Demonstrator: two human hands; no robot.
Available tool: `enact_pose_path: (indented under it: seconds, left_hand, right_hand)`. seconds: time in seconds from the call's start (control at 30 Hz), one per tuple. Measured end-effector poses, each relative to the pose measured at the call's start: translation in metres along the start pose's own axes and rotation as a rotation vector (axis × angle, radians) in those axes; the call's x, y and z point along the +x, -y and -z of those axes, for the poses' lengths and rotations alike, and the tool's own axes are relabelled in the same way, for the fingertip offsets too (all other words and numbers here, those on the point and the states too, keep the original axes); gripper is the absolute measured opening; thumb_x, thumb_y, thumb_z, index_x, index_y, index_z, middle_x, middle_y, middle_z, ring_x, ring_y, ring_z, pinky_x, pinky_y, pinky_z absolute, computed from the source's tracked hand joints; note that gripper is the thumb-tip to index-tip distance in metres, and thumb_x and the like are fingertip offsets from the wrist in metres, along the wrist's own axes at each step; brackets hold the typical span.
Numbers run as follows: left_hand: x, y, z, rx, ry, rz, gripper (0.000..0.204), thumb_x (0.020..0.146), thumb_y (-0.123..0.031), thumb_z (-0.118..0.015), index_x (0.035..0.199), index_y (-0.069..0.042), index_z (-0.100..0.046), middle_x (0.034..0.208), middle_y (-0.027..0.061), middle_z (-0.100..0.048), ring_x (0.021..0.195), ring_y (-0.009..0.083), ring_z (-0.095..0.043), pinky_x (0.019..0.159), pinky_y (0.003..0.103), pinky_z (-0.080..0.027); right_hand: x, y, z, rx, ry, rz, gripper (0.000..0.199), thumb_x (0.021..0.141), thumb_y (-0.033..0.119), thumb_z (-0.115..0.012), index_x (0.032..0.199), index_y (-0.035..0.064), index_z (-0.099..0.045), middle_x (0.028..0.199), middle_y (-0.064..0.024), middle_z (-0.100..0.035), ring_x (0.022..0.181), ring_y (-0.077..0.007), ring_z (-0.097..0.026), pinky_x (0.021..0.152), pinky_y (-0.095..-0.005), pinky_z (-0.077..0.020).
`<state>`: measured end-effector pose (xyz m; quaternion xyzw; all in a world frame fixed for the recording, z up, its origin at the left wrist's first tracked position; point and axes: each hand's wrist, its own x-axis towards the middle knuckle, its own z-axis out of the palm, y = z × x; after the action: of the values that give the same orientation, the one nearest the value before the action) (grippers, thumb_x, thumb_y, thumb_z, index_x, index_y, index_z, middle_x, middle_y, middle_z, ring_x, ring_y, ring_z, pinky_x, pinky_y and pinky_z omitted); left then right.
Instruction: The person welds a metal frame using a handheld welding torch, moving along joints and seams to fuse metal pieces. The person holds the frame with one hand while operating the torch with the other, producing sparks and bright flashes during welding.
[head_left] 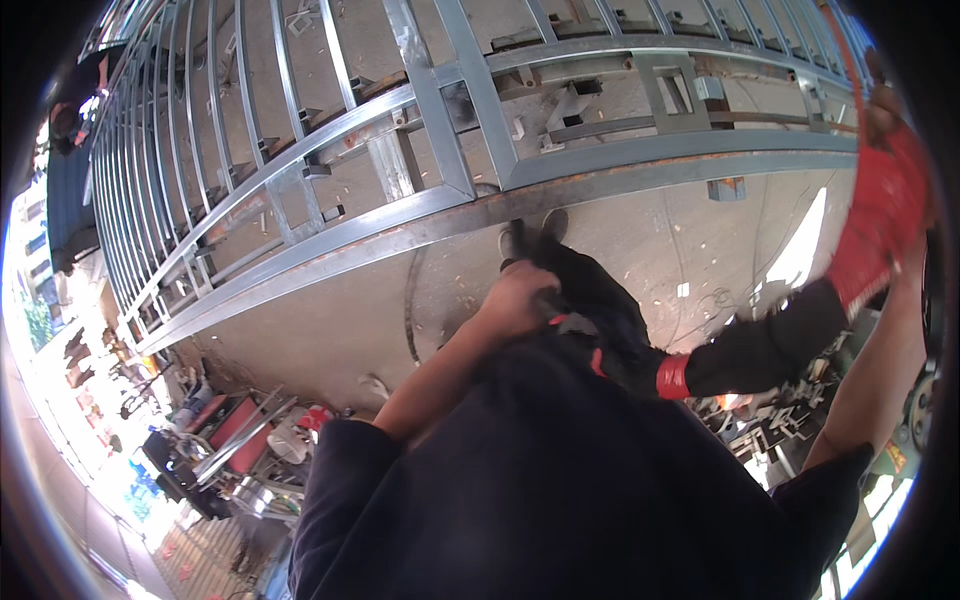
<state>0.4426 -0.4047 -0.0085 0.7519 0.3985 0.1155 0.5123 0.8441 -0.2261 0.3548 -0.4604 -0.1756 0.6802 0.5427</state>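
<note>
Near the middle, my left hand (519,297) is closed around something black that juts out past the fingers; what it is I cannot make out. My right hand (882,112) is raised at the far right rim, blurred, so its finger positions are unclear. Just below it, red cloth (880,220) hangs across my right wrist. A black cloth length (765,345) runs from that red part down toward my waist, ending in a narrow red band (673,377). A thin orange-red cord (851,60) comes down near the right hand.
A large metal railing frame (640,158) with upright bars spans the area before me. My shoes (555,222) stand close to its near edge. Metal scraps (780,425) lie at lower right; tools and a red box (240,435) sit at left. Another person (70,125) is at far left.
</note>
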Motion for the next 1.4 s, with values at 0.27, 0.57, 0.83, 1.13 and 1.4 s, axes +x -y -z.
enact_pose_path:
  seconds: [0.27, 0.57, 0.83, 1.13, 1.4]
  left_hand:
    - [-0.163, -0.045, 0.030, -0.700, -0.573, 0.187, 0.079, 0.084, -0.065, -0.081, 0.119, 0.005, -0.069, 0.107, 0.0148, -0.070, 0.094, 0.0292, -0.069, 0.089, 0.041, -0.054]
    - [-0.128, -0.192, 0.066, -0.457, -0.856, 0.281, 0.043, 0.066, -0.031, -0.100, 0.080, -0.007, -0.068, 0.070, 0.0039, -0.061, 0.069, 0.0259, -0.059, 0.068, 0.040, -0.045]
    - [-0.052, -0.254, 0.080, -0.386, -1.055, 0.386, 0.021, 0.068, -0.002, -0.083, 0.081, 0.000, -0.068, 0.068, 0.0056, -0.062, 0.064, 0.0222, -0.059, 0.058, 0.032, -0.045]
    - [-0.024, -0.272, 0.083, -0.376, -1.126, 0.542, 0.018, 0.071, -0.008, -0.080, 0.080, 0.000, -0.067, 0.068, 0.0057, -0.060, 0.065, 0.0224, -0.058, 0.060, 0.033, -0.045]
    - [-0.016, -0.281, 0.089, -0.373, -1.157, 0.623, 0.019, 0.073, -0.014, -0.077, 0.080, 0.000, -0.066, 0.068, 0.0058, -0.059, 0.066, 0.0226, -0.056, 0.063, 0.034, -0.044]
  right_hand:
    - [0.044, -0.061, -0.007, -0.327, -0.148, -0.129, 0.047, 0.108, 0.036, -0.068, 0.127, -0.0059, -0.056, 0.105, -0.0180, -0.071, 0.100, -0.0252, -0.073, 0.097, -0.0399, -0.0615]
    - [0.147, -0.144, 0.006, -0.139, -0.120, -0.721, 0.041, 0.108, 0.031, -0.065, 0.117, -0.0083, -0.056, 0.088, -0.0184, -0.068, 0.092, -0.0247, -0.073, 0.090, -0.0364, -0.0643]
    - [0.211, -0.163, 0.013, -0.244, -0.001, -0.995, 0.039, 0.111, 0.027, -0.056, 0.114, -0.0115, -0.061, 0.077, -0.0210, -0.067, 0.094, -0.0244, -0.075, 0.083, -0.0306, -0.0656]
    - [0.250, -0.177, 0.012, -0.044, 0.054, -1.195, 0.035, 0.104, 0.025, -0.070, 0.102, -0.0049, -0.051, 0.084, -0.0167, -0.062, 0.081, -0.0240, -0.068, 0.108, -0.0480, -0.0624]
    - [0.263, -0.177, 0.002, -0.201, 0.058, -1.217, 0.030, 0.102, 0.024, -0.073, 0.110, 0.0005, -0.056, 0.092, -0.0141, -0.065, 0.084, -0.0236, -0.070, 0.086, -0.0399, -0.0662]
